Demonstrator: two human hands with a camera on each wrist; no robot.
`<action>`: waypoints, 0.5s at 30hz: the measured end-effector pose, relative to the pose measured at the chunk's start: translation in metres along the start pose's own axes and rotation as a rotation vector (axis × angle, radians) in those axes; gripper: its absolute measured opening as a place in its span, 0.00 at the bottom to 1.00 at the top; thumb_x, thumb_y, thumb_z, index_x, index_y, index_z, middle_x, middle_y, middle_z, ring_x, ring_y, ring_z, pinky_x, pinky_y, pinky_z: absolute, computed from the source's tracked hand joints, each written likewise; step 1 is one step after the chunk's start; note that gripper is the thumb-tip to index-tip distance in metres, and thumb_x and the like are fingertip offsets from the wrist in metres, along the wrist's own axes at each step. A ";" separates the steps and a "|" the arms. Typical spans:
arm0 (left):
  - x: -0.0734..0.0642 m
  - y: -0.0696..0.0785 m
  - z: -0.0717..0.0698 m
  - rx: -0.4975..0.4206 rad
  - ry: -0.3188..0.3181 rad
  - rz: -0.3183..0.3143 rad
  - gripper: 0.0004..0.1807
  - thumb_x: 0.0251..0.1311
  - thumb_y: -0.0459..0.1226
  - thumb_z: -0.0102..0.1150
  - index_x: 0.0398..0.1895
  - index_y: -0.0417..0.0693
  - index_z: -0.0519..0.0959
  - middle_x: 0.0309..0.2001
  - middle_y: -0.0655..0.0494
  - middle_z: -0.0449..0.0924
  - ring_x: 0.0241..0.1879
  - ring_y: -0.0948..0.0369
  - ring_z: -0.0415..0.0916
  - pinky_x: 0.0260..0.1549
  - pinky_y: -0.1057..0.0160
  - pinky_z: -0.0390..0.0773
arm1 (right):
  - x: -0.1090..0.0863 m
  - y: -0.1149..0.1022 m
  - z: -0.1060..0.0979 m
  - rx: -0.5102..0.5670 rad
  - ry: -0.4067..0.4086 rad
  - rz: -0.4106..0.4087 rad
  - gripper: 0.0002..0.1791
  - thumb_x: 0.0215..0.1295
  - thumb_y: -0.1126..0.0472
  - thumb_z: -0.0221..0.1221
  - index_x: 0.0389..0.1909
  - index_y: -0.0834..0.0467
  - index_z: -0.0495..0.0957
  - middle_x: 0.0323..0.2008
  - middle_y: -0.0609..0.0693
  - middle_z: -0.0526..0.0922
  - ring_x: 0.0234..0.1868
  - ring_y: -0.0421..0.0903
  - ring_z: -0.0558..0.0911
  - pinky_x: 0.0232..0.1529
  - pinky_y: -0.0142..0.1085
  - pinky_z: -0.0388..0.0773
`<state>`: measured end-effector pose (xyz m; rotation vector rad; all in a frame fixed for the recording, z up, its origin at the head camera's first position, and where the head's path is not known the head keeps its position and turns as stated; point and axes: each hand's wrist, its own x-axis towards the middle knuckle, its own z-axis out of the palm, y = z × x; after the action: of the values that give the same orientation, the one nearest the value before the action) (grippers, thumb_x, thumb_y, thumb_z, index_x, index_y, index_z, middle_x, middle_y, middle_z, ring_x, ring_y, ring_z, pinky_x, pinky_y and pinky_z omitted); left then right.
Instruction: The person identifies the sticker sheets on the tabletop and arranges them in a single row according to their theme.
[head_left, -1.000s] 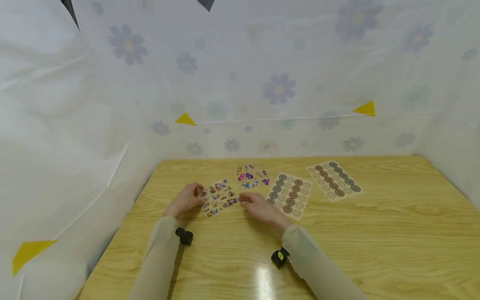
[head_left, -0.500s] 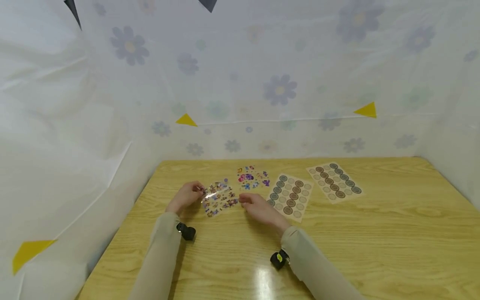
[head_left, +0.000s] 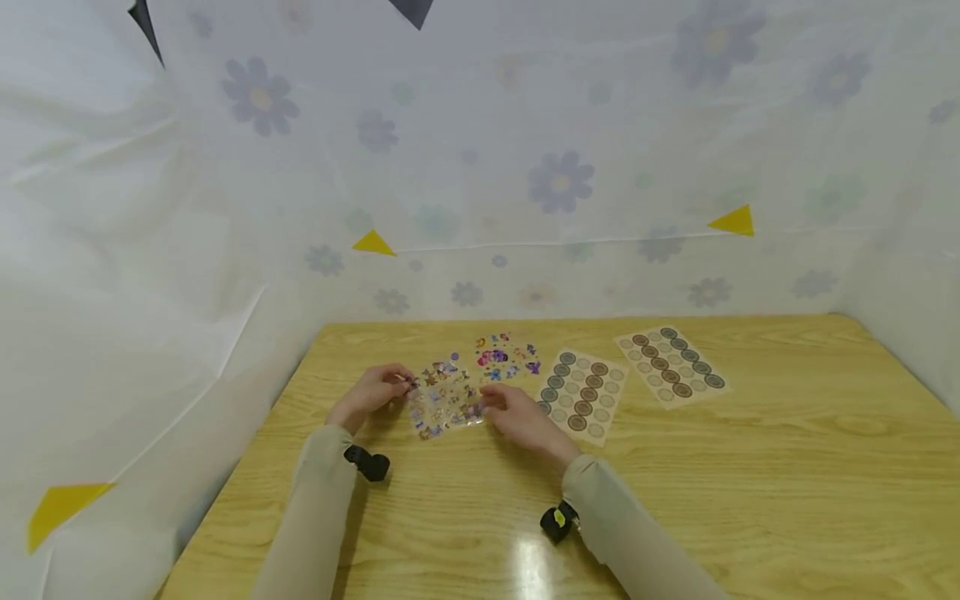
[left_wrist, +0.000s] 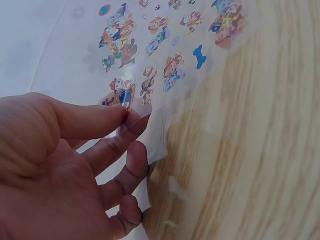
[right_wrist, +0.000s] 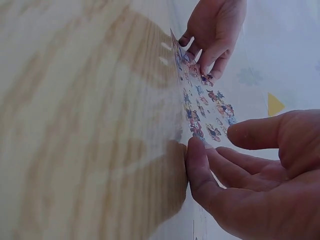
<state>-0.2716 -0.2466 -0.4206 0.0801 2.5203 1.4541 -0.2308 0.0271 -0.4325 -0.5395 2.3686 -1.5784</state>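
In the head view my left hand (head_left: 369, 395) grips the left edge of a clear sticker sheet (head_left: 446, 400) printed with small cartoon dogs. Its thumb and index finger pinch a corner of the sheet (left_wrist: 160, 55) in the left wrist view. My right hand (head_left: 522, 417) is at the opposite edge, with thumb and curved fingers around the sheet's border (right_wrist: 212, 122) in the right wrist view; how firmly it holds is hard to see. The sheet is tilted off the wooden table (head_left: 465, 517).
Just behind lies a second clear sticker sheet (head_left: 510, 357) with purple and blue figures. To the right are two beige sheets of round patterns, one nearer (head_left: 581, 396) and one farther (head_left: 671, 365). A flowered white curtain (head_left: 480, 167) hangs beyond the table.
The held sheet has shifted slightly toward the right hand, its tilt and glare changing. My left hand moves a little with it; the right hand stays nearly still.
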 end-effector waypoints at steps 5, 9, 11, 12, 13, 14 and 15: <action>-0.003 -0.004 -0.002 -0.074 -0.009 -0.012 0.13 0.69 0.30 0.53 0.54 0.36 0.79 0.41 0.48 0.83 0.35 0.56 0.74 0.30 0.60 0.70 | 0.002 0.001 0.001 0.031 0.011 0.041 0.19 0.72 0.65 0.55 0.60 0.66 0.75 0.45 0.57 0.84 0.36 0.51 0.81 0.31 0.37 0.77; -0.005 -0.009 -0.003 -0.150 -0.011 -0.020 0.15 0.69 0.31 0.55 0.57 0.40 0.79 0.45 0.50 0.83 0.40 0.57 0.78 0.37 0.60 0.73 | 0.002 0.000 0.002 0.079 0.029 0.070 0.14 0.70 0.65 0.56 0.53 0.65 0.80 0.39 0.53 0.86 0.34 0.50 0.82 0.31 0.39 0.78; -0.006 -0.010 -0.003 -0.169 -0.004 -0.014 0.17 0.69 0.31 0.55 0.59 0.42 0.78 0.47 0.50 0.83 0.43 0.56 0.79 0.42 0.59 0.73 | 0.001 -0.001 0.002 0.112 0.041 0.083 0.13 0.70 0.67 0.57 0.51 0.65 0.81 0.38 0.53 0.86 0.35 0.50 0.83 0.34 0.40 0.80; -0.006 -0.010 -0.003 -0.176 -0.001 -0.012 0.18 0.68 0.31 0.55 0.60 0.43 0.78 0.48 0.50 0.82 0.44 0.56 0.78 0.45 0.58 0.72 | 0.001 -0.001 0.002 0.125 0.046 0.087 0.12 0.69 0.67 0.57 0.50 0.66 0.81 0.38 0.53 0.86 0.36 0.51 0.83 0.35 0.41 0.80; -0.007 -0.011 -0.003 -0.175 0.002 -0.010 0.19 0.68 0.31 0.55 0.61 0.43 0.77 0.49 0.49 0.82 0.45 0.55 0.78 0.46 0.57 0.71 | 0.001 -0.002 0.002 0.136 0.049 0.090 0.12 0.69 0.68 0.57 0.50 0.66 0.81 0.38 0.54 0.86 0.36 0.51 0.84 0.36 0.41 0.81; -0.008 -0.011 -0.003 -0.174 0.009 -0.008 0.20 0.67 0.32 0.55 0.62 0.44 0.77 0.50 0.49 0.82 0.46 0.55 0.77 0.47 0.56 0.70 | 0.000 -0.003 0.003 0.157 0.049 0.093 0.12 0.68 0.68 0.58 0.49 0.67 0.81 0.39 0.55 0.86 0.36 0.52 0.84 0.36 0.42 0.81; -0.009 -0.011 -0.003 -0.177 0.016 -0.009 0.20 0.67 0.33 0.56 0.62 0.45 0.77 0.50 0.50 0.81 0.46 0.55 0.77 0.49 0.55 0.69 | 0.000 -0.003 0.003 0.173 0.050 0.092 0.12 0.68 0.69 0.58 0.49 0.68 0.81 0.39 0.56 0.86 0.36 0.52 0.84 0.37 0.42 0.82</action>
<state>-0.2627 -0.2562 -0.4274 0.0270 2.3887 1.6723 -0.2291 0.0236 -0.4310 -0.3542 2.2286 -1.7522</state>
